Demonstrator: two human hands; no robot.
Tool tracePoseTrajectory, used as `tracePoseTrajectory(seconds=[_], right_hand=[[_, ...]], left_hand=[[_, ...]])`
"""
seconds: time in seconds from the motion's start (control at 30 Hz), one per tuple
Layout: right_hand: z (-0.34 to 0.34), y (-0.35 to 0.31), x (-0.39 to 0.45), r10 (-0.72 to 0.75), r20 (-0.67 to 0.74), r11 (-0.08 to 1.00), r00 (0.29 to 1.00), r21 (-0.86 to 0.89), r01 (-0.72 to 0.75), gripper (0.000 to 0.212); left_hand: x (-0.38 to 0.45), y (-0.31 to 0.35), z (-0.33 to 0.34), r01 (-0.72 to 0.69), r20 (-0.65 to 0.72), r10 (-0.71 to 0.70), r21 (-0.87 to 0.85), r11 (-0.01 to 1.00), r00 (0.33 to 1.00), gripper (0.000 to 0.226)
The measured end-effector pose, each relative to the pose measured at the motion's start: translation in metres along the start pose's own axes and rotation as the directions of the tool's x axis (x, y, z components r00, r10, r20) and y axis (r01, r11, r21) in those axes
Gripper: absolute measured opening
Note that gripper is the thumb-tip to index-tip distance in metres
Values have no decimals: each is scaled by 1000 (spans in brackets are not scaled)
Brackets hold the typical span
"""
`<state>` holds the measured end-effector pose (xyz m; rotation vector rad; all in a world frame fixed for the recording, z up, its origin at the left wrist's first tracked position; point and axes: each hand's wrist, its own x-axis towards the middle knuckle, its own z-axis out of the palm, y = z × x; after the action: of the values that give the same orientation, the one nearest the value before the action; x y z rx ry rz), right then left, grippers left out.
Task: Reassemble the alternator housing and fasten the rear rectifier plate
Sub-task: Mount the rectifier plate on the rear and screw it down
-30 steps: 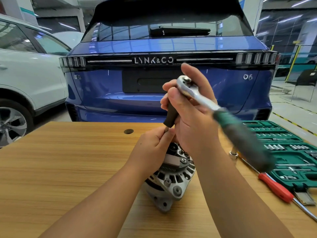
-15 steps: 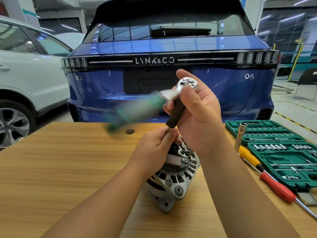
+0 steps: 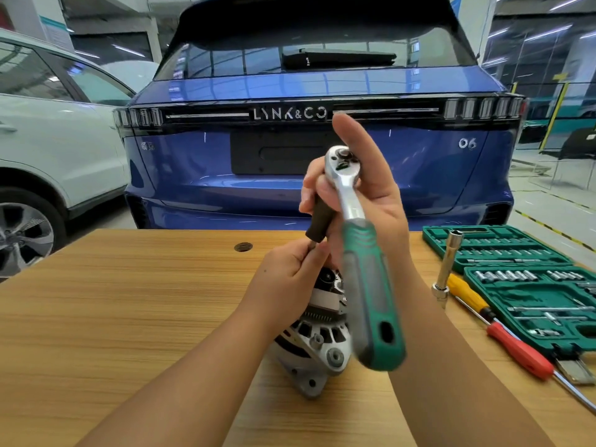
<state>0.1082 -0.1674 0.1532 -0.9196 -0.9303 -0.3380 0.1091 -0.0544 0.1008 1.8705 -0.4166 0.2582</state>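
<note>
Change: since half a second ago the ratchet wrench (image 3: 361, 250) has swung round from pointing left; its green handle now points down toward the camera, and the view has barely shifted.
Right hand: the right hand (image 3: 364, 195) is raised above the alternator, fingers curled round the dark extension bar (image 3: 321, 222) under the ratchet head, thumb sticking up behind the chrome head.
Left hand: the left hand (image 3: 290, 279) pinches the thin lower end of the extension bar just above the rear of the alternator.
Alternator: the alternator (image 3: 317, 337) lies on the worktop (image 3: 129, 317) near the middle, tilted, rear end up and away from the camera, partly hidden by both forearms.
Contact: whether the bar's tip sits on a fastener cannot be told; the left hand hides it.
Right side of worktop: an open green socket case (image 3: 529, 285) lies there; a long socket on a bar (image 3: 446, 269) stands leaning just left of it, beside a yellow-handled screwdriver (image 3: 467, 295) and a red-handled screwdriver (image 3: 519, 353).
Background: a blue car (image 3: 290, 156) is parked behind the worktop, with a white car (image 3: 58, 140) to its left.
</note>
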Motion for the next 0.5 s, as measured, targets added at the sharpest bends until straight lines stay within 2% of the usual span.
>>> tracePoseTrajectory(seconds=[0.07, 0.13, 0.17, 0.23, 0.3, 0.37, 0.43, 0.47, 0.5], right_hand=[[-4, -5, 2, 152, 65, 971, 986, 178, -161, 57], [-9, -8, 4, 215, 152, 929, 965, 272, -250, 50], [-11, -8, 4, 217, 165, 927, 962, 274, -256, 51], [-11, -8, 4, 216, 150, 941, 965, 231, -247, 67], [-7, -8, 3, 205, 71, 962, 976, 170, -214, 75], [0, -6, 1, 157, -94, 988, 983, 23, -155, 56], [3, -3, 1, 86, -251, 981, 964, -146, -126, 16], [4, -3, 1, 83, -291, 978, 953, -159, -134, 5], [5, -3, 1, 101, -304, 980, 947, -131, -147, 6]], left_hand=[[-1, 1, 0, -61, 0, 61, 64, 996, 998, 42], [-2, 3, 0, -109, -16, 112, 115, 987, 994, 43], [-3, 3, -1, -118, -17, 120, 103, 988, 993, 43], [-2, 3, 0, -119, -8, 120, 80, 990, 993, 38], [-2, 4, 1, -74, 2, 74, -5, 997, 997, 23], [0, 1, 1, -138, 19, 137, 83, 987, 990, 27], [0, -2, 0, -164, 47, 158, 167, 972, 986, 31], [0, -2, 0, -160, 50, 154, 177, 971, 987, 31], [0, -2, -1, -161, 48, 155, 173, 972, 987, 34]])
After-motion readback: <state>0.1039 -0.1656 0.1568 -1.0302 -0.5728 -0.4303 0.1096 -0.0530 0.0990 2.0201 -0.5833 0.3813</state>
